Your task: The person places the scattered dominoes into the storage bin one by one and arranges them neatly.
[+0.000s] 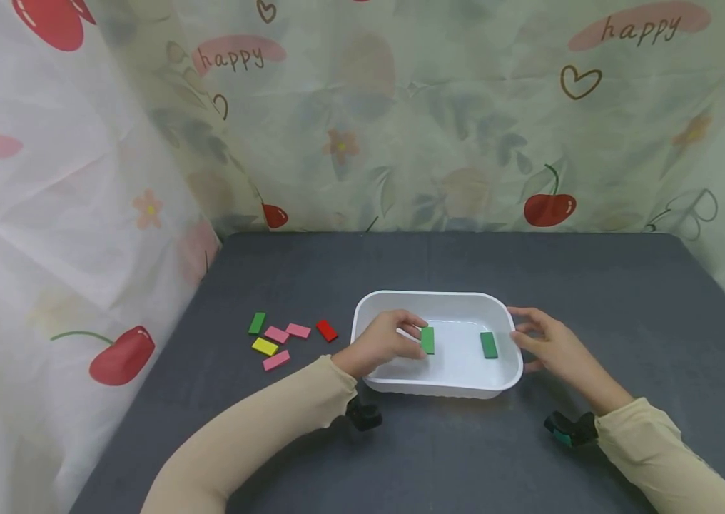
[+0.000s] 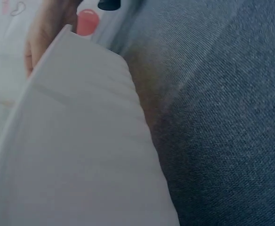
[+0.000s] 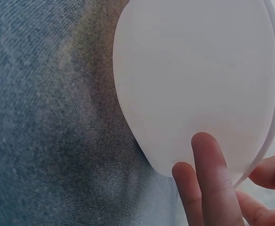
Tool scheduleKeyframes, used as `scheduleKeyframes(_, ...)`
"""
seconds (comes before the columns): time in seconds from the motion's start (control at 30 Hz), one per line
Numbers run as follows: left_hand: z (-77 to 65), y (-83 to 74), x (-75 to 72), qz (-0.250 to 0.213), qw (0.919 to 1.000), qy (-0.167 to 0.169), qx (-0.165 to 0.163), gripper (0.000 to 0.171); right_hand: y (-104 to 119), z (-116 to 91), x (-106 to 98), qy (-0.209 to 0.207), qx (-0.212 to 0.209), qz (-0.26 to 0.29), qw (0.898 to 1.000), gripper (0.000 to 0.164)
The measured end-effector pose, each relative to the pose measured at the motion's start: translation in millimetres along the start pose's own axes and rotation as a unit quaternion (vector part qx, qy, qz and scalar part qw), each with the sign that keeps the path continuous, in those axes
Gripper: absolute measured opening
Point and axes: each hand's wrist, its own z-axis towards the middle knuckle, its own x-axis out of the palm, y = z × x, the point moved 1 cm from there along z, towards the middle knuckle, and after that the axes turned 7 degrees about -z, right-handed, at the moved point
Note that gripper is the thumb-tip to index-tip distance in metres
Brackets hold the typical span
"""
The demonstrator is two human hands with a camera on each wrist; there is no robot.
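Note:
A white plastic tray (image 1: 439, 391) stands on the dark table. The left hand (image 1: 384, 343) reaches over its left side and pinches a green block (image 1: 427, 340) between thumb and fingertips, inside the tray. Another green block (image 1: 489, 345) lies on the tray floor to the right. At the tray's right end, the right hand (image 1: 549, 346) holds the rim; in the right wrist view, fingers (image 3: 210, 174) rest against the outer wall while others bend at the rim. The left wrist view is mostly filled by the tray's outer side (image 2: 81, 132), so the pinched block is hidden there.
Left of the tray lie a green block (image 1: 257, 323), a yellow block (image 1: 265, 347), a red block (image 1: 327, 330) and several pink blocks (image 1: 276, 360). Patterned cloth (image 1: 401, 143) hangs behind and beside the dark table (image 1: 439, 457).

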Motion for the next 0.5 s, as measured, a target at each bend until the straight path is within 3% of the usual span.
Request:
scheduleKeyframes(0.27,10.8,6.4,10.9,0.040,0.9990,-0.004,-0.019,0.042,0.9,0.5,1.5,-0.002,0.006,-0.004,1.000,0.059)
scheduleKeyframes(0.5,14.4,7.1,15.2,0.100,0.9944,-0.013,-0.029,0.043,-0.5,1.2,1.2,-0.001,0.005,-0.002,1.000,0.059)
